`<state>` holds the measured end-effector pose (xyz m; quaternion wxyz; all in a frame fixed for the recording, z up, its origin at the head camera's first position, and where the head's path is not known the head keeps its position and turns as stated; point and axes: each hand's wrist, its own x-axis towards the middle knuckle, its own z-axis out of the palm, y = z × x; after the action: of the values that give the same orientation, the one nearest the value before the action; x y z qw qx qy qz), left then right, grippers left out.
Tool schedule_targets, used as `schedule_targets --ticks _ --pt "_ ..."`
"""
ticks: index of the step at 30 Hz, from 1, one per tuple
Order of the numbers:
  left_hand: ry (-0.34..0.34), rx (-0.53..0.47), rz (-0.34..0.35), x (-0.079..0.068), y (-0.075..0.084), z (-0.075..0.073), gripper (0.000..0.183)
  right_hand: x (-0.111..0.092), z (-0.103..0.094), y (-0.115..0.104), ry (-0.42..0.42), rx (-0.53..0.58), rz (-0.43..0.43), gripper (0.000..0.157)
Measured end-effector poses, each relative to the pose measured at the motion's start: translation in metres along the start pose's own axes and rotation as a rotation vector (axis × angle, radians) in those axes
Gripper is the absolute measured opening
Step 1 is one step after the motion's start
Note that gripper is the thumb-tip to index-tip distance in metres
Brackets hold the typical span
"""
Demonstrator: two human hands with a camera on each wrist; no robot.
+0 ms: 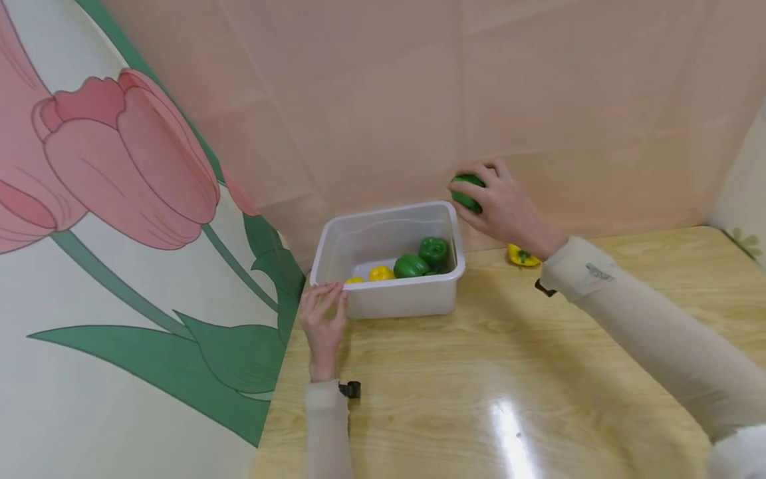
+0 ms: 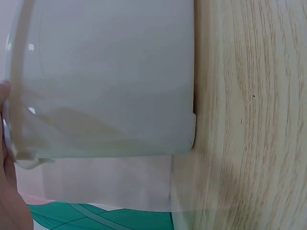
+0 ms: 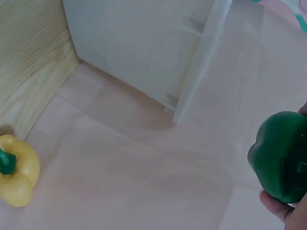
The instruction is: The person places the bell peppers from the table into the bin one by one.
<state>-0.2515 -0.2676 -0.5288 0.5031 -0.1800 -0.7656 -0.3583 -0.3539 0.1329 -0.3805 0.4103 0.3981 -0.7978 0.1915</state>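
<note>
A green bell pepper (image 3: 277, 155) is gripped between the fingers and thumb of my right hand (image 1: 501, 205), raised beside the right rim of a white plastic bin (image 1: 402, 297). My left hand (image 1: 324, 320) pinches the bin's front left corner, fingers over the rim and the thumb at the outer wall. Inside the bin, two green bell peppers (image 1: 410, 265) lie toward the right. Yellow ones (image 1: 381, 273) show further left, partly hidden by the front wall. A yellow bell pepper (image 3: 19, 170) with a green stem rests on the table near the back edge, below my right wrist.
The bin stands on a wood-grain table (image 1: 431, 386) at its back left. Behind it hangs a pinkish-beige sheet (image 1: 383, 100). A wall with painted tulips (image 1: 131, 159) borders the table's left side, and a pale wall (image 1: 745, 179) borders the right.
</note>
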Motion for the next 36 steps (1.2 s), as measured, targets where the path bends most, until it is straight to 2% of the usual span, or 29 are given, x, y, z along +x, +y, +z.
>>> schedule_targets --ticks 10,15,30,36 --pt "-0.012 0.012 0.001 0.001 0.0 0.0 0.019 0.019 0.0 -0.012 -0.04 0.008 -0.002 0.027" --pt "-0.026 0.033 0.002 0.0 -0.002 -0.002 0.018 0.026 0.004 -0.016 -0.03 0.016 -0.015 0.027" --pt "-0.071 0.065 -0.011 0.0 -0.002 -0.005 0.016 0.037 0.014 -0.025 -0.069 0.025 0.01 0.029" --pt "-0.09 0.075 -0.015 0.002 -0.001 -0.007 0.016 0.041 0.016 -0.029 -0.06 0.024 0.014 0.029"
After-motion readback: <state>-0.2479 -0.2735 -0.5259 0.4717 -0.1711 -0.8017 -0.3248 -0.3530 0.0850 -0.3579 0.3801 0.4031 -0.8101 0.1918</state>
